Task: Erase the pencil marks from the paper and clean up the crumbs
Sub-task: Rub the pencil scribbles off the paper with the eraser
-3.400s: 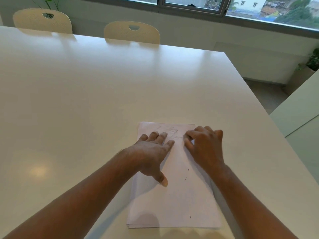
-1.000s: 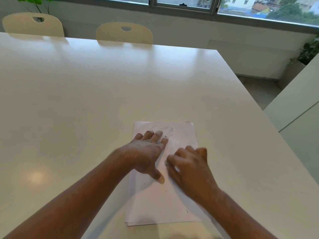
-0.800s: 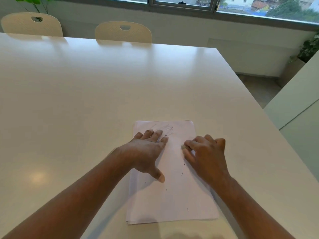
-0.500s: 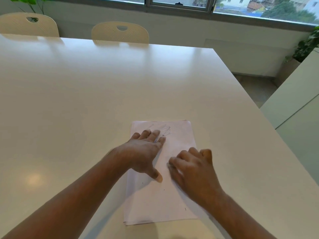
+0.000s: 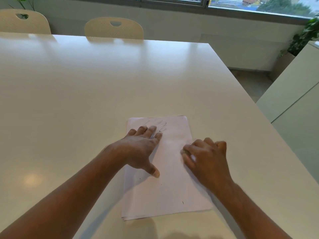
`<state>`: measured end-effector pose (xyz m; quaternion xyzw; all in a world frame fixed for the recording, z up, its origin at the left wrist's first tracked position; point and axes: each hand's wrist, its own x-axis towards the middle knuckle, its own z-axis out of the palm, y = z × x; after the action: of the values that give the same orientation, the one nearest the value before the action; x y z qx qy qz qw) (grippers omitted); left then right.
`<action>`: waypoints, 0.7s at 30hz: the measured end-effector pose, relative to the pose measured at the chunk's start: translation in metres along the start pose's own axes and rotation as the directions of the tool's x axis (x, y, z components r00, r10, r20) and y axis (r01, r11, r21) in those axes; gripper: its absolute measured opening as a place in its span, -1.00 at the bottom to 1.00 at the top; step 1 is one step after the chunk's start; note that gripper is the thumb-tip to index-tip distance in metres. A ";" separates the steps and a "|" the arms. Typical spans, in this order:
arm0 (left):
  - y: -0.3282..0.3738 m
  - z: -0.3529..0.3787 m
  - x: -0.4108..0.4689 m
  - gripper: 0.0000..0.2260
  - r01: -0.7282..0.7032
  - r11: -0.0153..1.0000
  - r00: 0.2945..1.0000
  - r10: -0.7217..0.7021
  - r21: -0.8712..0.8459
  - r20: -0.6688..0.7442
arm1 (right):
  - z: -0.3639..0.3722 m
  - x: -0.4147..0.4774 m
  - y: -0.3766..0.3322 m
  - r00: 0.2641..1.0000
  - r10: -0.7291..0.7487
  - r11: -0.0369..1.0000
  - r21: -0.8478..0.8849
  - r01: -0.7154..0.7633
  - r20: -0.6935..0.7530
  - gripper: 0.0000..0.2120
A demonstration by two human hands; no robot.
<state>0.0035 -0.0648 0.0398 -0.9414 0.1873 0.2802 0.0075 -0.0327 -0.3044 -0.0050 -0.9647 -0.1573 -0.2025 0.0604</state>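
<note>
A thin stack of white paper (image 5: 170, 195) lies on the white table (image 5: 103, 94) in front of me. Faint pencil marks (image 5: 161, 125) show near its far edge. A few dark eraser crumbs (image 5: 182, 202) dot the near half. My left hand (image 5: 139, 149) lies flat on the sheet's left side, fingers spread, fingertips just below the marks. My right hand (image 5: 205, 159) is blurred with motion at the sheet's right edge, fingers curled around a small white eraser (image 5: 192, 158) that touches the paper.
Two cream chairs (image 5: 114, 28) stand at the table's far side. The table's right edge (image 5: 269, 125) runs close to my right hand, with a pale cabinet (image 5: 296, 94) beyond it and a potted plant (image 5: 303, 38) by the window.
My right hand has swept back and forth over the sheet and now sits at its right edge, up from mid-sheet half a second ago. My left hand stays put.
</note>
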 end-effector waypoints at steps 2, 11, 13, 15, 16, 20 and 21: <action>0.000 0.001 -0.001 0.22 0.002 1.000 1.000 -0.002 0.000 -0.005 | -0.002 0.004 0.001 0.999 0.048 0.999 0.019 -0.049 0.012 -0.86; 0.000 0.001 0.000 0.22 -0.001 1.000 1.000 0.001 -0.008 -0.010 | -0.016 -0.020 -0.008 0.996 -0.010 1.000 0.029 0.007 0.087 -0.81; 0.001 0.001 -0.001 0.22 0.000 1.000 1.000 0.000 -0.009 -0.010 | -0.018 -0.018 -0.014 0.994 0.006 0.998 0.067 -0.013 0.106 -0.81; 0.002 0.000 -0.002 0.21 0.001 1.000 1.000 -0.001 -0.008 -0.012 | -0.020 -0.025 -0.032 0.984 -0.098 0.987 0.144 0.077 0.147 -0.82; 0.002 -0.001 -0.002 0.21 -0.001 1.000 1.000 0.001 -0.009 -0.014 | -0.020 -0.029 -0.039 0.974 -0.148 0.980 0.158 0.122 0.169 -0.82; 0.001 0.001 -0.004 0.21 -0.012 0.999 0.999 0.010 -0.043 -0.033 | -0.017 -0.010 -0.019 0.990 0.027 0.994 0.100 -0.041 0.137 -0.82; 0.000 0.003 -0.005 0.21 -0.015 0.998 0.999 0.013 -0.055 -0.043 | -0.018 -0.004 -0.010 0.988 0.076 0.989 0.118 -0.092 0.132 -0.82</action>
<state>-0.0017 -0.0624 0.0403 -0.9458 0.1860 0.2652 -0.0247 -0.0463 -0.2992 0.0101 -0.9757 -0.1323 -0.1279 0.1186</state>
